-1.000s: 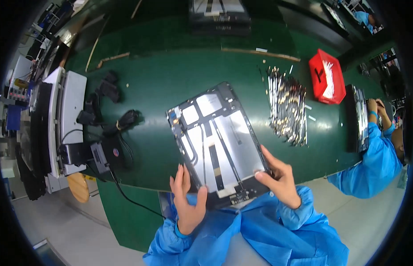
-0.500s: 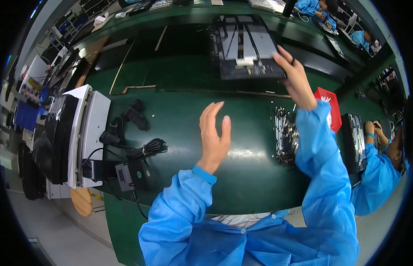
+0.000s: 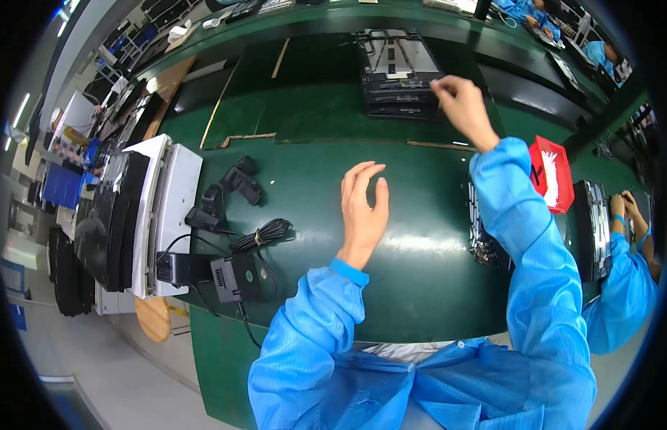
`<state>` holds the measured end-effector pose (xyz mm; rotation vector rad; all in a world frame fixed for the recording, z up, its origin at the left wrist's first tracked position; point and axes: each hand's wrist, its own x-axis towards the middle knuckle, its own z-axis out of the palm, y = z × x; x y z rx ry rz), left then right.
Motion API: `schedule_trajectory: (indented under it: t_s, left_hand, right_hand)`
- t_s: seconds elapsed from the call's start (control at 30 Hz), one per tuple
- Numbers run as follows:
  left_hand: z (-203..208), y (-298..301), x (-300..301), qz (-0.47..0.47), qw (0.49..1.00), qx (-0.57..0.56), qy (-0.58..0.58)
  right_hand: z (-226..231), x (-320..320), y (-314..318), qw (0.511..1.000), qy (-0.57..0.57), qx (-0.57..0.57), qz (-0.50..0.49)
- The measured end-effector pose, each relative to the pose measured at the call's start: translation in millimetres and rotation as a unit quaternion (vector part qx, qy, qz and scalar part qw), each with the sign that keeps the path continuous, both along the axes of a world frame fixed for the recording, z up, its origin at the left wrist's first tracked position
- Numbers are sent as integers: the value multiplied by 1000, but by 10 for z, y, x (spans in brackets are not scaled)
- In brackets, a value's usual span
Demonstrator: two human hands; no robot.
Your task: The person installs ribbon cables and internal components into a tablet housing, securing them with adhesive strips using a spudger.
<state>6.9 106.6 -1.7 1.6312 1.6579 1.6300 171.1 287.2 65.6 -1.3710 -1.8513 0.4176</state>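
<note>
An opened tablet (image 3: 412, 61), with grey battery cells, dark strips and a black frame, lies on top of a small stack of similar tablets (image 3: 404, 112) at the far side of the green table. My right hand (image 3: 466, 111) reaches there with bent fingers closed at the near right corner of the top one. Above the middle of the table my left hand (image 3: 366, 215) is held up, its fingers and thumb apart, with nothing in it. Under my right sleeve, partly hidden, is a pile of thin, narrow strip-like parts (image 3: 484, 244).
Right of my forearm stands a red bin (image 3: 568, 193) with white pieces. Black adapters (image 3: 240, 179) and a coiled cable (image 3: 265, 233) lie at left, beside upright white and black panels (image 3: 179, 215). A co-worker's hands (image 3: 624, 206) work at far right, near stacked devices (image 3: 597, 229).
The opened tablet went from tilted in my right hand down onto the stack. My right fingers have bent in at its corner. My left hand stays open; the whole view has shifted slightly.
</note>
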Motion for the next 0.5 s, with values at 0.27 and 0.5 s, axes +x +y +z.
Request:
schedule_trajectory:
  t_s: [0.27, 0.5]
  left_hand:
    - [-74, -6, 80, -57, 998, -37, 12]
    - [-75, -23, 69, -73, 995, -65, 27]
  right_hand:
    - [-416, -63, -510, 969, -231, -67, 52]
    - [-373, -140, -328, 985, -145, -64, 63]
